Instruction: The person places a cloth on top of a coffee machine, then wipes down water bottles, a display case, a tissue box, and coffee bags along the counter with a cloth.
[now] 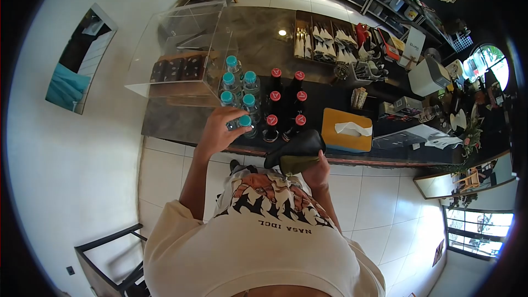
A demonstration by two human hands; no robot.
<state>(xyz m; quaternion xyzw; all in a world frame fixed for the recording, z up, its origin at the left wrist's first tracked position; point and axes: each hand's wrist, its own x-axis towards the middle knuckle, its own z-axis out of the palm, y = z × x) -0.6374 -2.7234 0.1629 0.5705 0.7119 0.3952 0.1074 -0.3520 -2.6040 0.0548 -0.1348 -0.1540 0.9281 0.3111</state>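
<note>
My left hand (219, 129) is at the near end of a group of clear bottles with teal caps. Its thumb and fingers close around the top of the nearest water bottle (245, 122), which stands by the counter's front edge. More teal-capped water bottles (249, 100) stand just behind it. Dark bottles with red caps (272, 121) form two columns to the right. My right hand (317, 173), in front of the counter, grips a soft black and olive item (297, 151); its exact kind is unclear.
A yellow tissue box (346, 132) lies right of the dark bottles on the counter (253, 27). A clear acrylic case (176, 49) with dark patterned packets stands at the left. Farther back is a wooden cutlery tray (302, 22). A printer-like white device (432, 77) is at the right.
</note>
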